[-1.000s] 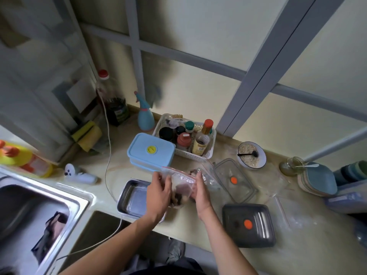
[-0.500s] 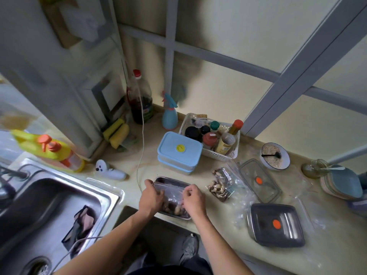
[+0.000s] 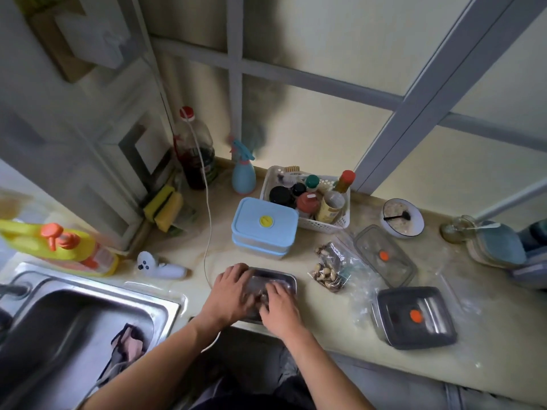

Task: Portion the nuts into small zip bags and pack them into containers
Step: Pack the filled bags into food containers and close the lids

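A steel container (image 3: 285,278) sits at the counter's front edge. Inside it lies a clear zip bag of nuts (image 3: 260,292), mostly hidden by my hands. My left hand (image 3: 232,292) lies flat on the bag's left side and my right hand (image 3: 279,306) presses down on its right side, fingers spread. To the right, another zip bag of nuts (image 3: 330,269) lies on the counter beside loose clear bags (image 3: 359,279). A clear lid with an orange valve (image 3: 384,255) and a closed grey-lidded container (image 3: 414,316) lie further right.
Two stacked blue-lidded boxes (image 3: 265,227) stand just behind the steel container, with a white basket of bottles (image 3: 310,199) behind them. A bowl with a spoon (image 3: 401,217) is at back right. A sink (image 3: 74,324) lies left. A white cable (image 3: 207,232) crosses the counter.
The bag of nuts went from being held up between both hands down into the steel container. Both hands now press flat on it.
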Motion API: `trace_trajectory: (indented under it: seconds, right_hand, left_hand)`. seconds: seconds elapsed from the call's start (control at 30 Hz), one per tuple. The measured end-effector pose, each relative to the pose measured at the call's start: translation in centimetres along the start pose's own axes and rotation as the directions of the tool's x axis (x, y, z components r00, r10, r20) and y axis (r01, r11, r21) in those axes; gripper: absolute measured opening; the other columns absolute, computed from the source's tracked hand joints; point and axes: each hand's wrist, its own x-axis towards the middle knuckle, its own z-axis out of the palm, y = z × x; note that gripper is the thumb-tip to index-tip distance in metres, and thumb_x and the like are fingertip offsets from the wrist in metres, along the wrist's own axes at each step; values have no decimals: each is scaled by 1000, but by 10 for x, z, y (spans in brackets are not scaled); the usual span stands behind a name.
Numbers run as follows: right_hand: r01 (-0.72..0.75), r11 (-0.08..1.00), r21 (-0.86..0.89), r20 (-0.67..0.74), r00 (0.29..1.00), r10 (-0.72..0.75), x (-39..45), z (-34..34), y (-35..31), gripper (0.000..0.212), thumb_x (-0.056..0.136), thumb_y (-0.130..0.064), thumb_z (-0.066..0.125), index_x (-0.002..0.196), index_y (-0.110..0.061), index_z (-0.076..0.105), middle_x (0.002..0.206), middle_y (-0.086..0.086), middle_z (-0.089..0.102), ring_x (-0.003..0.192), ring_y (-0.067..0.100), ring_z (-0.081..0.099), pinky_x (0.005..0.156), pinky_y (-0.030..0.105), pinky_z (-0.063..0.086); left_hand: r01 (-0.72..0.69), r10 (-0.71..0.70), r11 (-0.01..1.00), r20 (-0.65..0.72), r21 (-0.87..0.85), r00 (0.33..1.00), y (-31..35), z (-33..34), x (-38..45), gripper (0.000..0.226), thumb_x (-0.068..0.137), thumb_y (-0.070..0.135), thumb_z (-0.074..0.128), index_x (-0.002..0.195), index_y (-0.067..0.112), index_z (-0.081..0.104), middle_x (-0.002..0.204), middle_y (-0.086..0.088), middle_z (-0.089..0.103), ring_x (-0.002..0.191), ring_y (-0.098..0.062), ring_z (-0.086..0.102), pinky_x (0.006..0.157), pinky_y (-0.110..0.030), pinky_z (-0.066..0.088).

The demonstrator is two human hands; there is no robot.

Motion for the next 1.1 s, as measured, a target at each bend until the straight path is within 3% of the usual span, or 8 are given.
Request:
trace_trajectory:
  seconds: [0.13, 0.3, 0.4, 0.6, 0.7, 0.9, 1.0, 1.1]
  right_hand:
    - [11, 1000, -13, -9, 1000, -11, 9, -2, 1, 59, 98, -25, 54, 153, -11, 38, 156, 8, 40, 148, 25, 32, 126, 35, 14]
    - [-31, 1000, -8, 46, 998, 31, 21, -9, 4, 56, 100, -27, 55, 151, -13, 38, 151, 7, 43, 141, 28, 39, 120, 36, 25]
    - [-41, 999, -3, 35, 999, 41, 23, -12, 5, 48, 94, -30, 57, 139, -14, 51, 139, 8, 53, 132, 31, 48, 116, 42, 33]
    - [63, 998, 11, -487, 872, -50, 18, -39, 34, 18, 89, -28, 54, 87, -15, 66, 90, 3, 60, 87, 23, 57, 78, 36, 51]
    - [-88, 995, 51, -601, 793, 102, 25, -71, 71, 6, 82, -12, 64, 87, -12, 64, 91, 6, 58, 87, 28, 57, 75, 39, 51]
    - [-443, 889, 118, -470, 764, 443, 36, -126, 152, 40, 81, -26, 75, 113, -7, 61, 117, 18, 54, 114, 38, 50, 91, 47, 46]
    - [-533, 845, 47, -274, 807, 524, 40, -140, 187, 68, 82, -47, 75, 135, -11, 50, 137, 19, 46, 131, 37, 41, 109, 47, 38]
    - [-531, 847, 19, -155, 835, 528, 42, -144, 204, 69, 84, -36, 77, 141, -17, 44, 145, 15, 42, 135, 36, 41, 110, 46, 38]
  left_hand:
    - [-130, 119, 990, 162, 62, 980, 0, 12, 1, 60, 78, 50, 59, 135, 35, 51, 118, 4, 61, 104, -20, 64, 82, -33, 55]
    - [-90, 48, 982, 239, 165, 970, 11, 19, 11, 64, 85, 46, 32, 145, 29, 42, 137, 1, 52, 127, -23, 54, 105, -37, 42]
    - [-59, 5, 981, 277, 185, 961, 21, 15, 15, 59, 90, 41, 48, 146, 27, 38, 142, 0, 44, 133, -24, 44, 108, -37, 36]
    - [118, -158, 977, 228, 179, 961, 29, 28, 16, 55, 69, 38, 68, 121, 23, 58, 123, -6, 53, 112, -33, 58, 87, -44, 50]
    - [229, -258, 961, 202, 156, 945, 39, 29, 17, 70, 71, 44, 66, 137, 26, 49, 139, -9, 43, 125, -33, 46, 100, -46, 42]
    - [413, -426, 904, 269, 106, 864, 59, 35, 21, 82, 85, 41, 61, 155, 25, 20, 160, -11, 14, 146, -31, 21, 116, -44, 27]
    - [494, -495, 868, 117, 41, 861, 68, 36, 21, 69, 79, 38, 63, 144, 25, 43, 148, -15, 30, 137, -36, 31, 112, -48, 30]
    - [485, -484, 874, -68, 7, 873, 72, 38, 16, 59, 65, 28, 73, 120, 17, 57, 126, -12, 42, 115, -37, 44, 95, -51, 43]
